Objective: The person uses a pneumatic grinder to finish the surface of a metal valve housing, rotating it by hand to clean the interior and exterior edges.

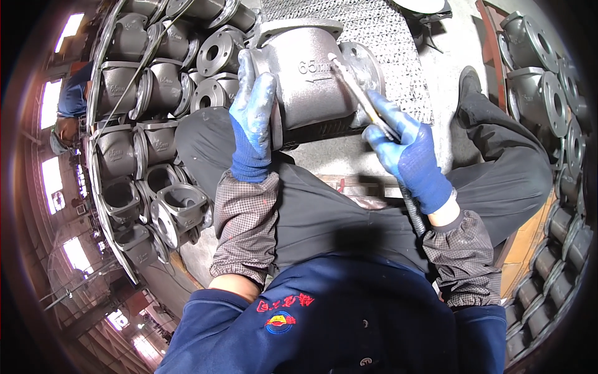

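Observation:
A grey cast-metal valve body [311, 87] with round end flanges and raised lettering lies in front of me. My left hand [252, 118], in a blue coated glove, grips its left flange, fingers laid along the rim. My right hand [405, 146], gloved alike, is closed round a slim pencil-shaped die grinder [361, 96]. A ribbed hose [412, 209] runs back from this tool past my right wrist. The tool's pinkish tip is at the casting's upper right, beside the lettering; whether it touches cannot be made out.
Similar castings [165, 87] are stacked on the left, with more castings [536, 100] on the right. A patterned metal plate [398, 56] lies beyond the valve body. My knees flank the work. Another person [71, 106] is at the far left.

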`<action>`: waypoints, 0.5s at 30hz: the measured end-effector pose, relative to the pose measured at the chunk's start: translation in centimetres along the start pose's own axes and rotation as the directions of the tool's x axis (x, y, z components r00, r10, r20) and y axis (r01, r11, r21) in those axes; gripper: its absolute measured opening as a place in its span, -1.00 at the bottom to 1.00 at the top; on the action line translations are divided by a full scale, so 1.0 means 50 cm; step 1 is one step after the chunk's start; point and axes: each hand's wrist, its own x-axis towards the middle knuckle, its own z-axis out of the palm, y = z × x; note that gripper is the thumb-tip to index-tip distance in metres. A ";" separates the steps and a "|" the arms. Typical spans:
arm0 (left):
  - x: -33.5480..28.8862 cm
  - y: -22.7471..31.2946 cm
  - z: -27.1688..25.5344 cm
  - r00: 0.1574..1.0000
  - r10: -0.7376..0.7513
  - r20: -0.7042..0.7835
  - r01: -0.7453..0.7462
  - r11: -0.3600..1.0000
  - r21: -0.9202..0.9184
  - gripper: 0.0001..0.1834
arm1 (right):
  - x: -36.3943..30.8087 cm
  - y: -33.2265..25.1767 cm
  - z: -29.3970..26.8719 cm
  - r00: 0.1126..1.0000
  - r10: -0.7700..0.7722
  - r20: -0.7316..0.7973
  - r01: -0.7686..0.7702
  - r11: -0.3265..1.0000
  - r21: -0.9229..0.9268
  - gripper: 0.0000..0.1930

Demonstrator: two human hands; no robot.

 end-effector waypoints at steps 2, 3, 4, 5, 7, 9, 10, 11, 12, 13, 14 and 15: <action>-0.004 -0.004 0.005 1.000 0.008 0.000 -0.008 1.000 -0.023 -0.51 | -0.005 0.023 0.022 0.990 -0.123 -0.075 0.125 0.992 0.024 -0.53; -0.003 -0.004 0.004 1.000 -0.005 -0.007 0.005 0.999 -0.038 -0.50 | -0.006 0.019 0.019 0.981 -0.186 -0.057 0.183 0.981 -0.059 -0.53; -0.003 -0.004 0.004 1.000 -0.018 -0.014 0.017 0.998 -0.054 -0.49 | -0.006 0.014 0.017 0.981 -0.186 -0.055 0.183 0.981 -0.056 -0.53; -0.001 -0.003 0.003 1.000 -0.018 -0.012 0.018 0.999 -0.051 -0.49 | -0.008 0.010 0.016 0.989 -0.143 -0.026 0.142 0.989 -0.051 -0.52; 0.000 -0.004 0.005 0.999 -0.025 -0.032 0.024 0.999 -0.044 -0.48 | -0.007 0.012 0.019 0.996 -0.094 0.008 0.094 0.994 -0.051 -0.52; -0.012 -0.011 0.006 0.999 -0.040 -0.022 0.038 0.997 -0.066 -0.48 | -0.004 0.020 0.024 0.988 -0.157 -0.012 0.156 0.987 -0.040 -0.52; -0.016 -0.013 0.007 0.999 -0.051 -0.012 0.050 0.995 -0.086 -0.48 | -0.002 0.018 0.022 0.988 -0.156 -0.012 0.155 0.987 -0.040 -0.52; -0.020 -0.014 0.008 0.999 -0.052 -0.011 0.051 0.995 -0.087 -0.48 | 0.000 0.012 0.020 0.997 -0.072 0.008 0.072 0.997 -0.023 -0.52; -0.019 -0.013 0.006 0.999 -0.054 -0.007 0.053 0.995 -0.088 -0.49 | 0.003 0.008 0.019 0.999 0.011 0.030 -0.011 1.000 -0.007 -0.52; -0.018 -0.013 0.005 0.998 -0.056 -0.002 0.056 0.994 -0.089 -0.50 | 0.006 0.010 0.022 1.000 0.003 -0.018 -0.004 1.000 -0.014 -0.52; -0.017 -0.010 0.005 0.998 -0.057 -0.001 0.056 0.994 -0.089 -0.50 | 0.005 0.012 0.024 1.000 0.004 -0.018 -0.004 1.000 -0.014 -0.52; -0.014 -0.006 0.006 0.997 -0.078 -0.022 0.075 0.990 -0.118 -0.49 | 0.003 0.013 0.025 1.000 -0.001 -0.030 0.002 1.000 0.017 -0.52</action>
